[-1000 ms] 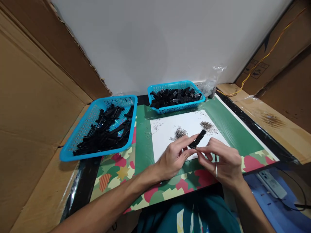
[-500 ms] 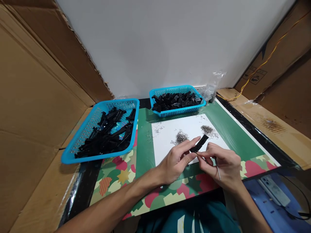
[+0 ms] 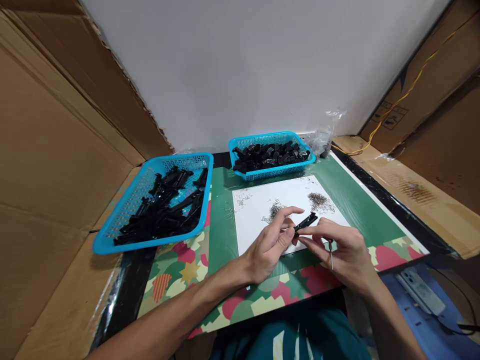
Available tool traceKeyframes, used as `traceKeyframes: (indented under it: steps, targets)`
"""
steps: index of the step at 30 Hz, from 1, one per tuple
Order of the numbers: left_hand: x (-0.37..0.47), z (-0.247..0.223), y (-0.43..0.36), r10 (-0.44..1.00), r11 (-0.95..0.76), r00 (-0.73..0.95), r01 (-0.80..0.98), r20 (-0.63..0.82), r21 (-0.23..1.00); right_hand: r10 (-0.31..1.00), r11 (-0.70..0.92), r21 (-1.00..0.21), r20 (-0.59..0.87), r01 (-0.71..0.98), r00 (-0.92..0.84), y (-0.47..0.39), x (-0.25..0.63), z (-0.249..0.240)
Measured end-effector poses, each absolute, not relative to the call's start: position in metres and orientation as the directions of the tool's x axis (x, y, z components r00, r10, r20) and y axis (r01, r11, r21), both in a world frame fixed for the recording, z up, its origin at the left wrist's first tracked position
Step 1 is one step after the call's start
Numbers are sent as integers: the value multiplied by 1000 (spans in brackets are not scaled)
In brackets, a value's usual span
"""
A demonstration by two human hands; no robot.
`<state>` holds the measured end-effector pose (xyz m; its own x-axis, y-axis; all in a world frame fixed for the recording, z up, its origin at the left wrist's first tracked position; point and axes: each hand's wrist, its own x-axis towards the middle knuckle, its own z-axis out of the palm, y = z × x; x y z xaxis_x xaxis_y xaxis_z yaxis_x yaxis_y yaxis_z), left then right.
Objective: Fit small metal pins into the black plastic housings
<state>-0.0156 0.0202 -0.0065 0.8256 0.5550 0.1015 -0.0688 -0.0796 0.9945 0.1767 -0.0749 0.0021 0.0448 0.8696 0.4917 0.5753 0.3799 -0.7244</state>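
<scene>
Between thumb and fingers of my left hand (image 3: 272,245) is a slim black plastic part (image 3: 307,220), tilted up to the right; my left index finger is lifted off it. My right hand (image 3: 339,247) is closed, its thumb and index fingertip at the near end of the part. A thin metal rod-like tool (image 3: 331,259) is tucked in the right fingers and points down. Whether the right fingertips also pinch a small piece is hidden. Just beyond the hands, small wire pieces lie in a pile (image 3: 275,211) and a second, browner pile (image 3: 318,200) on a white sheet (image 3: 249,227).
A blue basket (image 3: 101,244) of long black parts stands on the left. Another blue basket (image 3: 275,175) with short black pieces is at the back, beside a clear plastic bag (image 3: 323,142). Cardboard walls rise on both sides. A white power strip (image 3: 422,290) sits low at right.
The black part has been turned over and lowered slightly. My left index finger has lifted away from it. The right hand has shifted a little left, and the tool now hangs more upright.
</scene>
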Motion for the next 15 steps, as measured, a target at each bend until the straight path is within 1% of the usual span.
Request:
traceKeyframes:
  steps: [3, 6, 8, 10, 13, 15]
  targets:
    - [-15, -6, 19, 558, -48, 825, -76, 89, 996, 858, 386, -687, 512, 616, 35, -74, 177, 1]
    - [-14, -5, 19, 583, -91, 805, -71, 111, 993, 839, 394, -668, 542, 631, 50, -74, 177, -1]
    - [-13, -4, 19, 619, -176, 774, -25, 131, 984, 832, 385, -668, 549, 637, 74, -75, 179, -3]
    - [-12, -4, 19, 667, -282, 729, 58, 153, 958, 830, 367, -668, 549, 647, 97, -77, 182, -5]
    - [-11, -5, 17, 714, -437, 666, 181, 217, 881, 837, 342, -667, 536, 662, 107, -80, 187, -8]
    - [-11, -7, 15, 708, -539, 646, 234, 285, 809, 851, 333, -670, 516, 663, 95, -81, 189, -9]
